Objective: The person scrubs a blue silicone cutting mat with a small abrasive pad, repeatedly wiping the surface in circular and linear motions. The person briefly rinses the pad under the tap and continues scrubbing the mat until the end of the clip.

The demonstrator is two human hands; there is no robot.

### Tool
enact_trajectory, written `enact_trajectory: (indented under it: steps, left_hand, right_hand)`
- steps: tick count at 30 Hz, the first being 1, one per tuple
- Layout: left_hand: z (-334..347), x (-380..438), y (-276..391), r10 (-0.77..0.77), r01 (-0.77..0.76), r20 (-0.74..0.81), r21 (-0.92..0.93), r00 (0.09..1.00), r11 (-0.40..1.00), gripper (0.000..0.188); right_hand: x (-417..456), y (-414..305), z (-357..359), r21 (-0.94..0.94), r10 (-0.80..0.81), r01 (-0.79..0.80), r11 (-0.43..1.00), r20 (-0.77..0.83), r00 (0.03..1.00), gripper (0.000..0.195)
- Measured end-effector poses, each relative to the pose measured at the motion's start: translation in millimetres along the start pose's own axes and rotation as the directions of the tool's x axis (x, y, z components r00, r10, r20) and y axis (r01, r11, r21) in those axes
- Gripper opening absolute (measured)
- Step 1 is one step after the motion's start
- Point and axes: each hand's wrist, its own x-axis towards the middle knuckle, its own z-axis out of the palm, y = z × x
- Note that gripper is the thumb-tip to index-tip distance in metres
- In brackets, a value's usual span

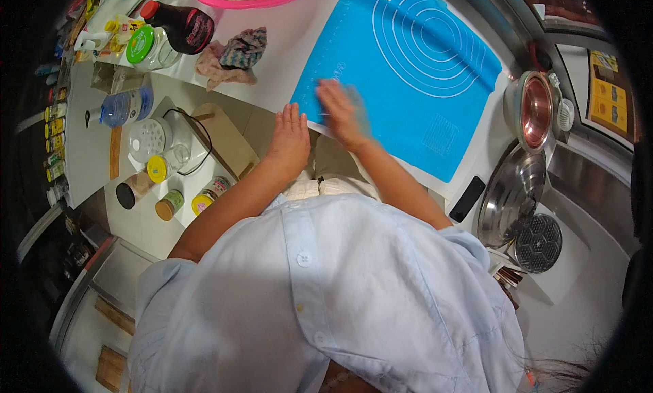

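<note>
A blue baking mat (357, 133) with white rings and ruled markings lies on the white table. Its far edge and upper right side are curled over in a raised fold. My right hand (341, 110) is flat over the mat's near left part, its fingers stretched out and blurred. Beside it, at the table's front edge near the mat's corner, rests my left hand (291, 138). Its fingers are straight and lie close together, and its palm is hidden. Nothing shows in either hand.
Left of the mat lies a crumpled cloth (232, 59), near a dark bottle (191, 28) and a green-lidded glass jar (153, 49). A pink basket (255, 3) stands behind. On the right are a phone (468, 199), a metal bowl (535, 110) and a large metal lid (510, 199).
</note>
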Motion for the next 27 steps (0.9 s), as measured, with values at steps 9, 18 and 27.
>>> enact_trajectory:
  steps: [9, 18, 27]
  left_hand:
    - [2, 6, 3, -0.004, -0.001, -0.085, -0.054, 0.996, 0.999, 0.064]
    - [-9, 4, -1, 0.000, -0.002, 0.040, 0.050, 0.999, 0.999, 0.083]
    - [-28, 0, -4, 0.024, -0.018, 0.095, -0.069, 0.995, 0.997, 0.108]
  right_hand:
    - [-124, 199, -63, 0.014, 0.597, -0.706, 0.708, -0.545, 0.589, 0.044]
    - [-7, -9, 6, 0.031, 0.026, -0.024, 0.999, -0.062, 0.998, 0.057]
    - [-122, 136, -59, -0.247, 0.449, -0.645, 0.723, -0.542, 0.711, 0.054]
